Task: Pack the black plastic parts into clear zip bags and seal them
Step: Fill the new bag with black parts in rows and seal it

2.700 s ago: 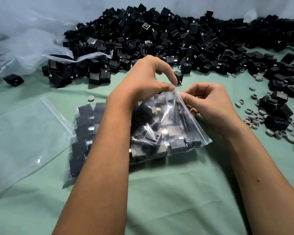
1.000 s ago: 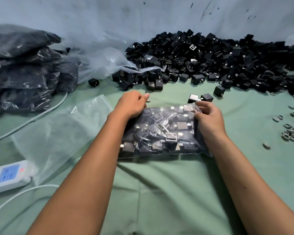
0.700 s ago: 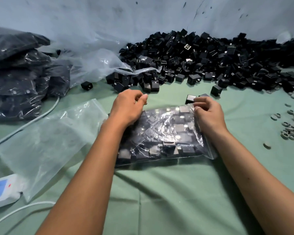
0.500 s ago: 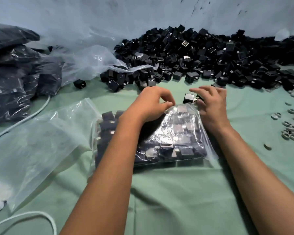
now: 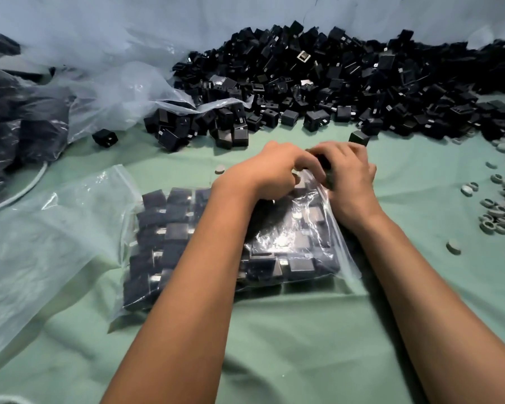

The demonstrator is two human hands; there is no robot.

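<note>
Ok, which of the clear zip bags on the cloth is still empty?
The flat clear bag on the left, with nothing inside. The other one, the bag both hands are working on, is packed with black parts.

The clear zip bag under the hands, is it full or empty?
Full: the clear zip bag bulges with black plastic parts packed edge to edge. Whether its zip is sealed cannot be told; both hands cover that end.

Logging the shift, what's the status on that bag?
Both hands, left and right, pinching the far edge of the filled bag. Seal state unclear. Nothing in the way; empty bag lies beside it.
</note>
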